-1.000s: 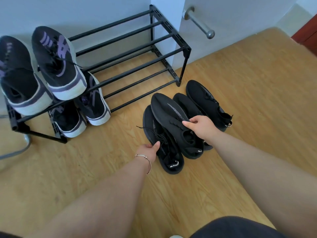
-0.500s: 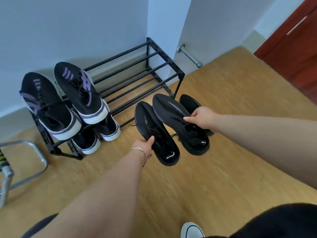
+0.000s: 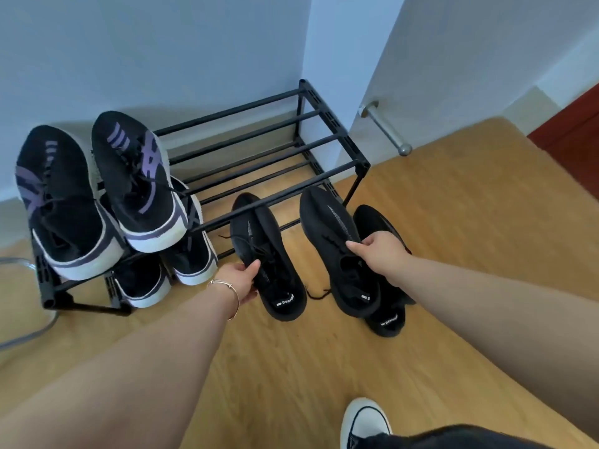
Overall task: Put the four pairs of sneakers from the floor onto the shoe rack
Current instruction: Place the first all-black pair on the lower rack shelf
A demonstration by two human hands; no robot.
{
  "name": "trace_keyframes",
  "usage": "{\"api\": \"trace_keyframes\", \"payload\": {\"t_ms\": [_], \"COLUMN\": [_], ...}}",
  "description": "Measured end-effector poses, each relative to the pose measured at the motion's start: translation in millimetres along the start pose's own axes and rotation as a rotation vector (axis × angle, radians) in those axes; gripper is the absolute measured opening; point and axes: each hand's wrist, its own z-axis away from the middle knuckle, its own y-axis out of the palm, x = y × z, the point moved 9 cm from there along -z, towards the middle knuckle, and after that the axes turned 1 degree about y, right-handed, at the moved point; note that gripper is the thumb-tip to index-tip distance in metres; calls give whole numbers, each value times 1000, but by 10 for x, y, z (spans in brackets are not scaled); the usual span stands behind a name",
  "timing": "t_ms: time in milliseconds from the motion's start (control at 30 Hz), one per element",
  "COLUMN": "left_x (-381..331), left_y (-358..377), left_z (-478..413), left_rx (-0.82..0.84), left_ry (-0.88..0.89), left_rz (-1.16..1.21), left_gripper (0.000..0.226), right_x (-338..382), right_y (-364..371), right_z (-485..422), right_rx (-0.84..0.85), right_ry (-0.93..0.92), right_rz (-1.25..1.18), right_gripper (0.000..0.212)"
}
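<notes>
- Right half of shoe rack [image 3: 327, 175] top tier bare; open from front and above.
- Left half blocked by two purple-striped sneakers [image 3: 97, 196].
- Lower tier left blocked by second pair [image 3: 168, 273].
- Door stop [image 3: 387, 129] protruding just right of rack.

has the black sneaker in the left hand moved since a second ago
Yes. The black sneaker in the left hand left the floor pile and now has its toe under the shoe rack's front bar.

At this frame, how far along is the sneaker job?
Done: two black-and-purple pairs sit on the shoe rack, one on the top shelf, one on the lower shelf. In hand: left hand and right hand each hold a black sneaker. Left: at least one black sneaker on the floor.
</notes>
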Motion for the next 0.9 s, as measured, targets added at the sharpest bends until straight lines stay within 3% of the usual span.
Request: {"api": "trace_keyframes", "payload": {"t_ms": [167,300,400,667,800,900], "left_x": [-60,4,76,13,76,68], "left_y": [22,19,30,37,62,74], "left_z": [-301,-455,-542,-754,-801,-664], "left_rx": [-46,-77,-122,-192,-162,-146], "left_ry": [10,-3,-23,6,22,79], "left_rz": [-10,-32,21,28,58,76], "left_gripper": [23,29,46,30,47,50], "right_x": [162,358,497,565,518,437], "right_y": [180,360,528,703,756,773], "right_z": [-461,-689,-786,-964,-1013,-1025], "right_rx": [-12,12,47,70,102,142], "right_ry": [-37,-78,-118,-136,-137,-116], "right_rz": [-72,-112,-76,-31,-51,-161], "right_gripper": [49,32,37,28,25,36]}}
